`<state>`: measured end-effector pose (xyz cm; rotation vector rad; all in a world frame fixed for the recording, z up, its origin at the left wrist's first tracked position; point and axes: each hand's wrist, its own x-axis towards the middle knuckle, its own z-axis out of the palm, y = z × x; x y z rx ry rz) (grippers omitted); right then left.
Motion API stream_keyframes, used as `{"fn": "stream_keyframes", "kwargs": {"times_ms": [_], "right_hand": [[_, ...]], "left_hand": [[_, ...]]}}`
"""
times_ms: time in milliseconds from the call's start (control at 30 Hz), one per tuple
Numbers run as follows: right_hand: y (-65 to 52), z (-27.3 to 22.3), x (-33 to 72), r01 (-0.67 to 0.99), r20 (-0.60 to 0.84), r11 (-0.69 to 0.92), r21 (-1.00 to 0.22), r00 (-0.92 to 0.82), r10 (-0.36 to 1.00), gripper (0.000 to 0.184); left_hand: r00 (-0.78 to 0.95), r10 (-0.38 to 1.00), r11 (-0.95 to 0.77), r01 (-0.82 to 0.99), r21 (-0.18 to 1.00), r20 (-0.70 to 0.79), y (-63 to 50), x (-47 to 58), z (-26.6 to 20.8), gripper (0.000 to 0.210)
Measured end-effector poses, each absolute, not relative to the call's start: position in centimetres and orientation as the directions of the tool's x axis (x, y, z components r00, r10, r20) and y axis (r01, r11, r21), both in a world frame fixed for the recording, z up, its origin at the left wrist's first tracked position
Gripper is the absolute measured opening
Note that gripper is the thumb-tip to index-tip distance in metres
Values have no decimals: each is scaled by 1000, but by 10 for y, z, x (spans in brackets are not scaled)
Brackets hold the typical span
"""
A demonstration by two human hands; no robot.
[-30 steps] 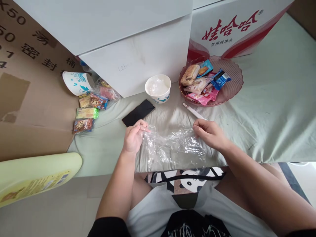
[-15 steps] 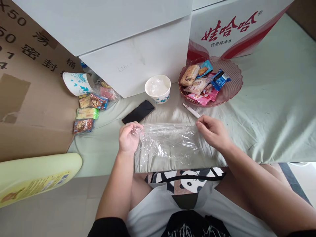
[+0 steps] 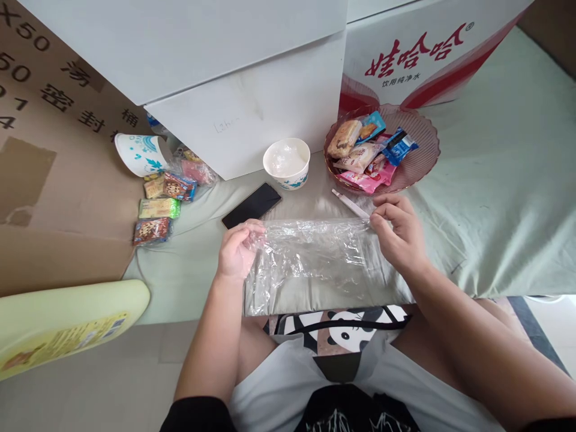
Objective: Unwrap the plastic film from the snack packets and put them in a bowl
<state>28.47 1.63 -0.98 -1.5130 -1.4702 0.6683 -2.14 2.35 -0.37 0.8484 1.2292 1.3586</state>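
A clear plastic bag is stretched between my two hands above the front of the cloth-covered surface. My left hand is closed on its left end, with crumpled film between the fingers. At the upper right corner, my right hand pinches the film between thumb and forefinger, the other fingers lifted. Just beyond the bag lie a black phone and a slim white stick-like object, close to my right fingertips. A paper cup with clear crumpled film inside stands behind them.
A pinkish ribbed bowl holds several wrapped snacks. More snack packets and a tipped paper cup lie at left by a cardboard box. White boxes stand behind. A yellow-green container is at lower left.
My right hand has shifted slightly right and its fingers have loosened from a tighter curl, still pinching the bag's corner. The bag is drawn a little wider. My left hand has barely moved.
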Motion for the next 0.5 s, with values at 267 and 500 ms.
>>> {"fn": "stream_keyframes", "kwargs": {"times_ms": [267, 500], "right_hand": [[14, -3, 283, 326, -73, -93, -941, 74, 995, 18], [11, -3, 283, 384, -20, -39, -923, 53, 998, 19]], "left_hand": [[-158, 968, 149, -270, 951, -196, 24, -22, -3, 16], [-110, 980, 134, -254, 958, -167, 23, -21, -1, 19]]}}
